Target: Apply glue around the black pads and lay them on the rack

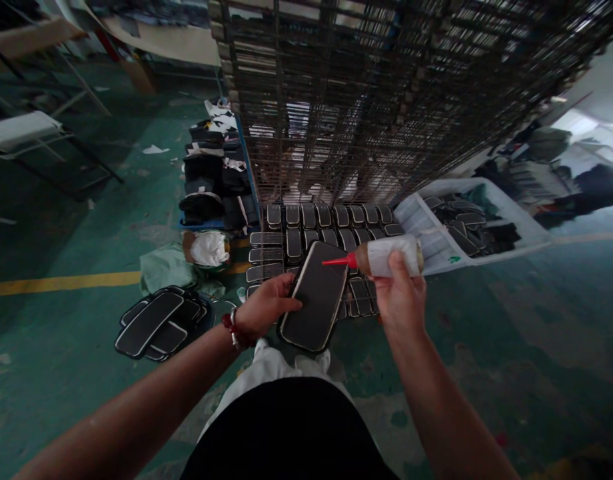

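My left hand grips the left edge of a black rounded panel with a pale line around its border, thumb on top. The fingers under the panel are hidden. In my right hand is a squeeze bottle with a white wrap and a red nozzle. It lies nearly level, its tip pointing left over the upper part of the panel; I cannot tell whether the tip touches it. Beneath the panel, rows of smaller black pieces with pale borders lie on a wire rack.
Stacked wire racks rise just ahead. A white bin of black pieces stands at right. On the floor at left lie more black panels, near a green bag. Black bundles are piled behind it. A stool stands far left.
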The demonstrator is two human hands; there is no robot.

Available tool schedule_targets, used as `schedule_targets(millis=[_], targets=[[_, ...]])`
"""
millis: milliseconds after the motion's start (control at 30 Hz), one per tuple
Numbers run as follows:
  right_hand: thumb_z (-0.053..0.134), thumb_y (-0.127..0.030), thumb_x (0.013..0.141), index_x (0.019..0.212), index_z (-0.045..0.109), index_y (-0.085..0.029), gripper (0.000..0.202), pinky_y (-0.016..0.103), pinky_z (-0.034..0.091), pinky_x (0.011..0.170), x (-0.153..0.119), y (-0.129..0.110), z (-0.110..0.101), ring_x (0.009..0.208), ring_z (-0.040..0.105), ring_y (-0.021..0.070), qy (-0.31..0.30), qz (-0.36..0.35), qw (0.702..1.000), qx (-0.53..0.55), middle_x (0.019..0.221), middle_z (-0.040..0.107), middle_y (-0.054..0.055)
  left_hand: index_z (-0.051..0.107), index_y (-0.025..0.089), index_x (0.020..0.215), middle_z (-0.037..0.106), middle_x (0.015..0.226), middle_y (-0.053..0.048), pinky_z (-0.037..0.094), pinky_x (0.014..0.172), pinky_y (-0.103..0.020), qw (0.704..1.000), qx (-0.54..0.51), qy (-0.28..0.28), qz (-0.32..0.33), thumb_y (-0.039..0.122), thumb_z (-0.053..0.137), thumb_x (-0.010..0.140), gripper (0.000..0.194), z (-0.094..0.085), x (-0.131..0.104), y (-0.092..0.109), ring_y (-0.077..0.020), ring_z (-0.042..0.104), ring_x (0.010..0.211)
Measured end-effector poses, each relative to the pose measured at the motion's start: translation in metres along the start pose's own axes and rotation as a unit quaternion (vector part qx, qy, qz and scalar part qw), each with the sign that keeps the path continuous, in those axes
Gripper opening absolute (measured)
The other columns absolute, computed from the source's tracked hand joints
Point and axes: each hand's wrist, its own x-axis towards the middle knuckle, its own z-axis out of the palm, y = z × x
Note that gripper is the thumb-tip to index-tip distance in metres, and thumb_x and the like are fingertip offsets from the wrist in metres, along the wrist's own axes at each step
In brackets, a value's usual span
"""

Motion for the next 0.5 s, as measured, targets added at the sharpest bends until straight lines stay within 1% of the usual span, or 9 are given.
schedule_targets(millis=[100, 167, 267, 333, 367, 500], targets=[[0.087, -0.034, 0.072, 0.103, 0.070, -0.022, 0.037, 0.028, 0.060, 0.069, -0.011, 0.002, -0.008, 0.082, 0.070, 0.0160, -0.001, -0.019, 1.000, -0.014, 0.093, 0.072, 0.000, 0.063, 0.017, 0.098, 0.079, 0.088, -0.005, 0.056, 0.077, -0.034, 1.000, -0.011, -0.001, -0.010, 0.003, 0.071, 0.066, 0.036, 0.005, 0.004, -0.003, -0.0198, 0.074, 0.077], [0.087, -0.033, 0.072, 0.103, 0.070, -0.022, 0.036, 0.029, 0.060, 0.073, -0.024, 0.002, -0.017, 0.085, 0.070, 0.0164, -0.013, -0.005, 1.000, -0.022, 0.095, 0.072, 0.001, 0.063, 0.017, 0.098, 0.079, 0.086, -0.004, 0.057, 0.078, -0.035, 1.000, -0.018, 0.004, -0.016, 0.003, 0.070, 0.067, 0.035, 0.007, 0.007, -0.003, -0.0197, 0.074, 0.075], [0.088, -0.032, 0.070, 0.101, 0.071, -0.022, 0.036, 0.029, 0.059, 0.073, -0.036, -0.003, -0.033, 0.083, 0.069, 0.0167, -0.037, 0.032, 0.998, -0.034, 0.092, 0.073, 0.001, 0.063, 0.017, 0.100, 0.079, 0.086, -0.004, 0.057, 0.076, -0.034, 0.999, -0.019, 0.008, -0.024, 0.004, 0.070, 0.066, 0.037, 0.009, 0.012, -0.002, -0.0199, 0.073, 0.073], [0.088, -0.032, 0.069, 0.101, 0.071, -0.021, 0.038, 0.029, 0.058, 0.073, -0.033, -0.008, -0.041, 0.082, 0.068, 0.0170, -0.035, 0.031, 0.998, -0.045, 0.090, 0.072, 0.002, 0.064, 0.017, 0.101, 0.079, 0.086, -0.004, 0.056, 0.075, -0.033, 0.999, -0.014, 0.002, -0.031, 0.005, 0.071, 0.065, 0.039, 0.013, 0.016, -0.002, -0.0197, 0.073, 0.073], [0.088, -0.032, 0.069, 0.102, 0.071, -0.021, 0.038, 0.030, 0.058, 0.074, -0.028, -0.011, -0.046, 0.082, 0.068, 0.0173, -0.024, 0.016, 0.998, -0.049, 0.091, 0.072, 0.002, 0.064, 0.017, 0.101, 0.079, 0.086, -0.003, 0.056, 0.075, -0.033, 0.999, -0.011, -0.002, -0.035, 0.005, 0.071, 0.065, 0.039, 0.016, 0.018, -0.003, -0.0192, 0.073, 0.073], [0.085, -0.032, 0.070, 0.106, 0.069, -0.023, 0.041, 0.033, 0.057, 0.082, 0.002, -0.026, -0.065, 0.087, 0.067, 0.0167, 0.032, -0.078, 0.996, -0.033, 0.098, 0.070, 0.000, 0.066, 0.017, 0.096, 0.079, 0.087, -0.002, 0.054, 0.074, -0.030, 0.999, 0.007, -0.018, -0.049, 0.006, 0.072, 0.063, 0.035, 0.035, 0.030, -0.009, -0.0173, 0.072, 0.074]])
